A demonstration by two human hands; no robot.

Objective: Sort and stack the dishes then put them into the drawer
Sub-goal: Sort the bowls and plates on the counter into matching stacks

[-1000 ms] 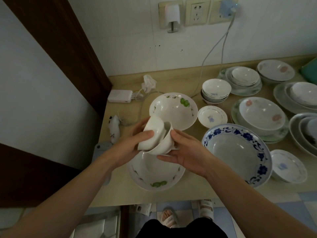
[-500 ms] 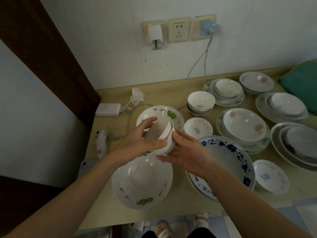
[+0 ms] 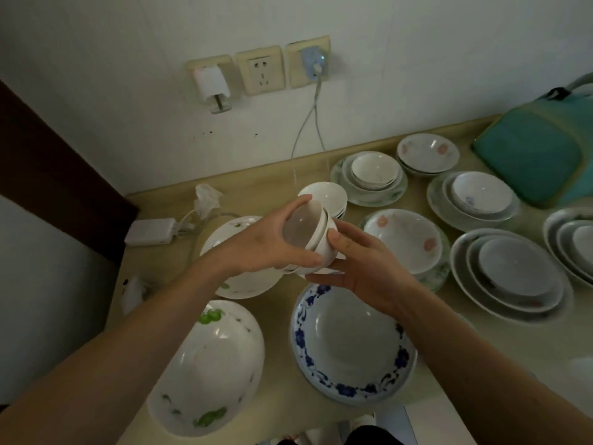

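Small white bowls (image 3: 313,239), nested and tipped on their side, are held in the air above the bench (image 3: 279,303) between both hands. The left hand (image 3: 269,242) curls round the innermost bowl, thumb below and fingers over its rim. The right hand (image 3: 362,264) cups the outer bowl from the other side, fingers bent against its wall. Below them lie a blue-patterned bowl (image 3: 349,345) and two green-leaf bowls (image 3: 208,367). Stacks of plates (image 3: 510,271) sit on the bench to the right.
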